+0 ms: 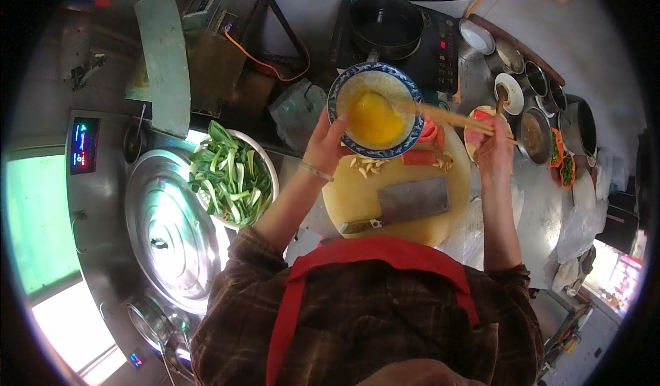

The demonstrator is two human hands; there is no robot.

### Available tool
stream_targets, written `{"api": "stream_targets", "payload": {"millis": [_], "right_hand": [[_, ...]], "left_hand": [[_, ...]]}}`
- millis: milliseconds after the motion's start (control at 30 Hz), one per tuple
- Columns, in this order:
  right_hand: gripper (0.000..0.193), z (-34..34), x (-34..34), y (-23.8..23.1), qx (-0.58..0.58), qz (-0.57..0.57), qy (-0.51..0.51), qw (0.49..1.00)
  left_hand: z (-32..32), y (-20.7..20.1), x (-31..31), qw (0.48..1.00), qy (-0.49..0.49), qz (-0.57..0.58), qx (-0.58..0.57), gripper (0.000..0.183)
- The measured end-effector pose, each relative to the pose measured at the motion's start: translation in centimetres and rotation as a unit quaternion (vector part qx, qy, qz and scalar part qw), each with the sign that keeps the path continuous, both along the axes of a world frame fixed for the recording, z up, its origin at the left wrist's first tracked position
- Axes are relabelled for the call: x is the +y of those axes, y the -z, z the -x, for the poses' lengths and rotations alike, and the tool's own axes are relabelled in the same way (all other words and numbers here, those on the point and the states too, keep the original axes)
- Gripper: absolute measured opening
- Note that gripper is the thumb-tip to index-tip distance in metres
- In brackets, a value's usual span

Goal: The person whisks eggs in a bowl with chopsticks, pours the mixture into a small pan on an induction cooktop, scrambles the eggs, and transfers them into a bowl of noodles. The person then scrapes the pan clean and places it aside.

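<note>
Blue-rimmed bowl with yellow liquid, held over cutting board's 11 o'clock edge. Left hand partly curled, gripping bowl at 8 o'clock, thumb over rim. Right hand closed around chopsticks, which enter bowl from 3 o'clock. From bowl: cleaver at 5 o'clock, black pan at 12, leafy greens at 8.
</note>
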State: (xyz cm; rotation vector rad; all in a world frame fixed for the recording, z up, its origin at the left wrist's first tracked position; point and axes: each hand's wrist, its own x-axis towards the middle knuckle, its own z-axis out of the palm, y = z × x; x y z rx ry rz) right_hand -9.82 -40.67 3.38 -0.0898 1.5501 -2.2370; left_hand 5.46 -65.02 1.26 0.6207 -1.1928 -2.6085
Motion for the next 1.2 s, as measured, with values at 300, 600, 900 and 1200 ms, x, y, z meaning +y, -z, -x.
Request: {"api": "stream_targets", "payload": {"millis": [300,600,900,1200], "right_hand": [[0.022,3.2,-3.8,-1.1,0.037,0.006,0.042,0.998],[0.022,11.0,-9.7,-2.7,0.121,0.027,0.025,0.992],[0.02,12.7,-8.5,-1.0,0.152,-0.021,0.041,0.987],[0.021,12.2,-6.7,-1.2,0.23,-0.06,0.041,0.97]], "left_hand": [[5.0,-0.1,-3.5,0.999,-0.024,0.022,-0.019,0.04],[18.1,-4.0,-9.5,0.936,-0.005,0.349,-0.035,0.043],[26.6,-4.1,-10.0,0.448,-0.021,0.892,0.053,0.05],[26.3,-8.7,-9.1,0.286,-0.026,0.947,0.141,0.052]]}}
